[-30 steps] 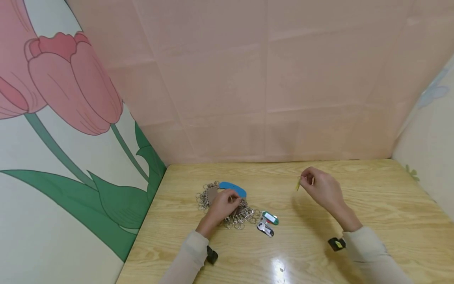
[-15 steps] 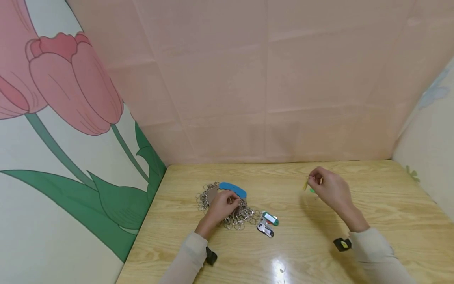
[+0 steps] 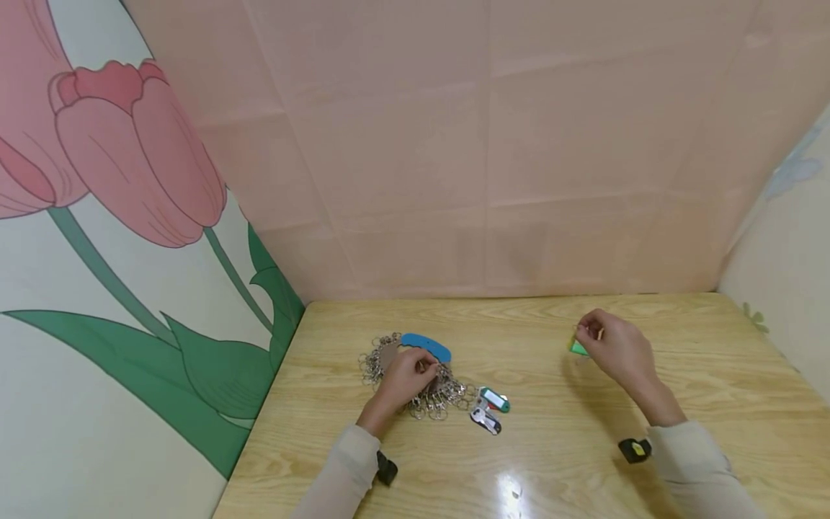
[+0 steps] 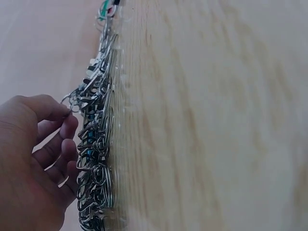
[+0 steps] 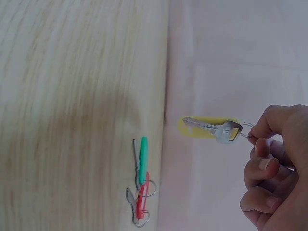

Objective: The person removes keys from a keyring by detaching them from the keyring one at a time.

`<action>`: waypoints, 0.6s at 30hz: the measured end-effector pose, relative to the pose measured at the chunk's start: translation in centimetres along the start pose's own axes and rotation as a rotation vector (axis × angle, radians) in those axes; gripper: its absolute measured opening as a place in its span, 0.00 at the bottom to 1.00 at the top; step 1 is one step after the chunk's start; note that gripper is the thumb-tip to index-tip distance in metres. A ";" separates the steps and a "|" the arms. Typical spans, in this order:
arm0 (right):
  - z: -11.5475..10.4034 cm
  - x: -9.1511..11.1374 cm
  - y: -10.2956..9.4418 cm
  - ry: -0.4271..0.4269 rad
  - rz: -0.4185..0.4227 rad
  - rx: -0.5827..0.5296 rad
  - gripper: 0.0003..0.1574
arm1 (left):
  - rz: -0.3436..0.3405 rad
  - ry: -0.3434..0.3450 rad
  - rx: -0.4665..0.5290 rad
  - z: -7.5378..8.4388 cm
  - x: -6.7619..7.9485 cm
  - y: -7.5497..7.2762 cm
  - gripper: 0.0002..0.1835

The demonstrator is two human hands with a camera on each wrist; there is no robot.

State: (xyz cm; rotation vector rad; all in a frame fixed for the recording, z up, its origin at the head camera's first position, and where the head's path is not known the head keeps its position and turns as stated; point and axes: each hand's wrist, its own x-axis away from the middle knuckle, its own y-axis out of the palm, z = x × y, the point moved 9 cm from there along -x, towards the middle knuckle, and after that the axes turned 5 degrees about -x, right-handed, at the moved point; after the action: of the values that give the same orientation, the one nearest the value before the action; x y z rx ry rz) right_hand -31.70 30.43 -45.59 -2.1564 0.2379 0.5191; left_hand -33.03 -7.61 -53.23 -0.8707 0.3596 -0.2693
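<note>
My left hand (image 3: 405, 375) pinches a small metal ring at a bunch of silver key rings and clasps (image 3: 447, 393); the left wrist view shows the thumb and forefinger on that ring (image 4: 72, 105). A flat curved blue piece (image 3: 424, 346) and a brown piece (image 3: 387, 353) lie in the bunch. Raised over the table, my right hand (image 3: 616, 349) pinches the split ring (image 5: 247, 127) of a silver key (image 5: 227, 132) with a yellow key tag (image 5: 190, 126). Lower in the right wrist view, a green key tag (image 5: 143, 159) and a red key tag (image 5: 143, 197) lie on the table with keys.
Right of the bunch lie more keys with tags: one green-framed (image 3: 495, 398), one black (image 3: 486, 419). The wooden table (image 3: 389, 476) meets a pink cloth wall (image 3: 480, 216) at the back, with a tulip-print wall (image 3: 194, 324) at left.
My right hand has moved to the right with the key and yellow tag, and a green tag has come into view beside it. My left hand has stayed at the bunch.
</note>
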 end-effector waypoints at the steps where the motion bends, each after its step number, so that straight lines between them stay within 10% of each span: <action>1: 0.2 0.1 0.1 0.002 -0.002 -0.001 0.06 | 0.001 0.002 0.002 0.0 0.0 0.0 0.07; 18: 2.6 1.4 1.3 0.059 -0.053 0.001 0.08 | 0.010 0.008 0.014 0.0 0.0 -0.1 0.05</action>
State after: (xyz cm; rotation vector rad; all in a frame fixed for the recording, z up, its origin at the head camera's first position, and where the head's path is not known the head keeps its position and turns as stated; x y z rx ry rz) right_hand -31.61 31.81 -48.53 -2.1732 0.2123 0.4254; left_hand -33.06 -7.67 -53.22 -0.8538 0.3692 -0.2658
